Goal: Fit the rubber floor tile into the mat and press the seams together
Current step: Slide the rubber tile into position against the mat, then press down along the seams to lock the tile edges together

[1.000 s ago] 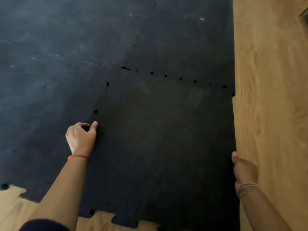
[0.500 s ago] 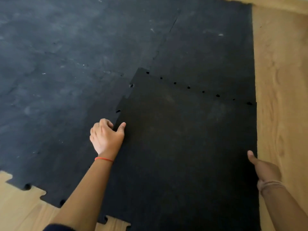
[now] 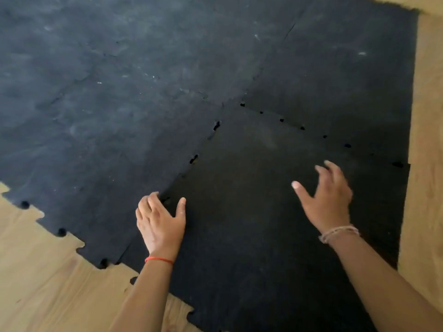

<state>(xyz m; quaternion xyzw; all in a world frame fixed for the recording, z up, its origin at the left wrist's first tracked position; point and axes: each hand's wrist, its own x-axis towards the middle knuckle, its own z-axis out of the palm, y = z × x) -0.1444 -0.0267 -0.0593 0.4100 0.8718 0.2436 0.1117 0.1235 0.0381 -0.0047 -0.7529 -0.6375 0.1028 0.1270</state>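
- The rubber floor tile (image 3: 275, 212) lies flat on the wooden floor (image 3: 43, 283), in the open corner of the mat (image 3: 119, 104); its far edge and its left edge meet the mat, and its near and right edges are free.
- Along the tile's left seam (image 3: 194, 159) and far seam (image 3: 302, 127) small dark gaps show between the puzzle teeth, so I judge the tabs only partly seated.
- The left hand (image 3: 159, 221) rests right on the tile's left seam, fingers curled down over the joint and thumb spread onto the tile, gripping nothing; this looks like a press to push the teeth home.
- The right hand (image 3: 328, 195) is over the tile's right half, short of the far seam, fingers apart and empty. It is blurred, so I cannot tell whether the palm touches the rubber; it seems placed to flatten or press there.
- Against a second ago, the right hand has left the tile's right edge, where it lay beside the bare floor, and is now inward over the tile's surface.
- The left hand stays at the tile's left seam, but its fist has loosened into a flatter hand.
- The gaps along both seams remain.
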